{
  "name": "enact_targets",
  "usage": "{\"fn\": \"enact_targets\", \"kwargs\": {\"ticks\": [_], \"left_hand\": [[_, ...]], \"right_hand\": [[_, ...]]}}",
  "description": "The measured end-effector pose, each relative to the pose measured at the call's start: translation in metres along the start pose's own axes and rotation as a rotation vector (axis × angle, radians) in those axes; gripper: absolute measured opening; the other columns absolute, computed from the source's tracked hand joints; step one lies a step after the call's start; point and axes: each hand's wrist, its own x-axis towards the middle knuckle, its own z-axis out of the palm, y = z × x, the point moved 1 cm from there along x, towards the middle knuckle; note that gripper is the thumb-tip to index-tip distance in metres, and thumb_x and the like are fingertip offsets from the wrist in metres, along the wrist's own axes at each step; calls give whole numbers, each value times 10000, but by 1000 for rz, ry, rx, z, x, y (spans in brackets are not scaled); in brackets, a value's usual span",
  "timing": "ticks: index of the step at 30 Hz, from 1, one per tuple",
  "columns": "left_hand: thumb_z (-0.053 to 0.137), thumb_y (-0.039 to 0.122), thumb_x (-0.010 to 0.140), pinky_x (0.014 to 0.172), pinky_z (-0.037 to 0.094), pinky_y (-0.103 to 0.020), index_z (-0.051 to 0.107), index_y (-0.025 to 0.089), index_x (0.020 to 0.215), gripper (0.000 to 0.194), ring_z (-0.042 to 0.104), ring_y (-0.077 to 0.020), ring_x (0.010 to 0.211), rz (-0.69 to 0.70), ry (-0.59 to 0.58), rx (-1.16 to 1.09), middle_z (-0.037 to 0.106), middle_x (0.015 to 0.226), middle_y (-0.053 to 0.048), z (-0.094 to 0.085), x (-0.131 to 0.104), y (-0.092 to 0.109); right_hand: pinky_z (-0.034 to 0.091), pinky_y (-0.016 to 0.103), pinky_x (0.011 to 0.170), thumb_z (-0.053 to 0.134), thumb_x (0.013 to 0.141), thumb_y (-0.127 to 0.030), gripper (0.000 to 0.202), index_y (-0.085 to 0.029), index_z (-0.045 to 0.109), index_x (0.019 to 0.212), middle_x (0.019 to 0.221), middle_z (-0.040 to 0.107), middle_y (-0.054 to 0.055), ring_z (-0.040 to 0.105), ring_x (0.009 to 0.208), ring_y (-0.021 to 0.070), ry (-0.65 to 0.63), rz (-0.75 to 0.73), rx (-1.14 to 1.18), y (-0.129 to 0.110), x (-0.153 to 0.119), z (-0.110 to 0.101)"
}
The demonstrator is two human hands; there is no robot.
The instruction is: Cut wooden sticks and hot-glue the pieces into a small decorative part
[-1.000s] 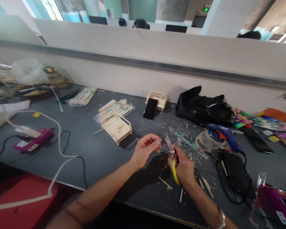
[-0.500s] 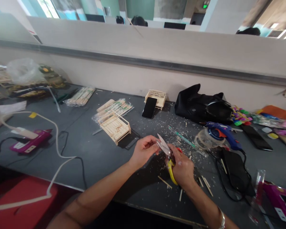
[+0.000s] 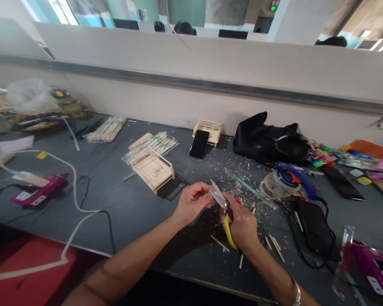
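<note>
My right hand (image 3: 242,225) is closed around the handles of scissors (image 3: 219,196) with yellow and red grips. The blades point up and to the left, reaching my left hand (image 3: 193,203). Its thumb and fingers are pinched together beside the blades; whatever they hold is too small to make out. Pale scraps lie scattered on the dark table around both hands. Left of my hands stands a small frame built of wooden sticks (image 3: 153,171). Short cut sticks (image 3: 220,243) lie below the scissors.
A phone (image 3: 199,144) leans on a small stick-built bench (image 3: 211,127) at the back. Right of it are a black bag (image 3: 268,138), a blue glue gun (image 3: 301,178) and a tape roll (image 3: 276,183). Packs of sticks (image 3: 107,129) and a purple power strip (image 3: 40,191) lie left.
Both hands hold nearly the same pose, and the scissors stay at the same place by the left fingertips. The whole view has shifted very slightly.
</note>
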Motion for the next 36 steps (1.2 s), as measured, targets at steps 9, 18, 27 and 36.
{"fn": "enact_targets", "kwargs": {"ticks": [9,18,27,36], "left_hand": [[815,435,677,512,444,-227,616,156,645,345,518,-98,508,23,-8,-11,615,616,3,1,0,1],[804,471,682,512,445,-238,631,165,652,353,515,-110,515,14,12,9,621,614,-6,1,-1,-2],[754,471,748,690,518,-310,660,175,723,312,532,-114,524,66,-12,44,605,587,17,3,-3,0],[629,281,782,553,394,-222,661,195,711,116,567,-148,636,120,70,526,631,647,4,-30,24,3]], "right_hand": [[486,246,573,523,818,-197,399,-154,681,1183,740,745,49,675,605,183,-15,-11,41,1,0,0],[473,222,503,491,785,-165,396,-184,706,1116,675,729,32,648,518,163,-52,72,138,2,-4,0],[456,216,466,470,814,-259,290,-179,679,998,594,669,-2,595,446,145,21,205,329,3,3,2],[424,246,460,472,821,-367,332,-161,662,998,546,588,-30,484,417,140,113,350,354,18,12,3]]}}
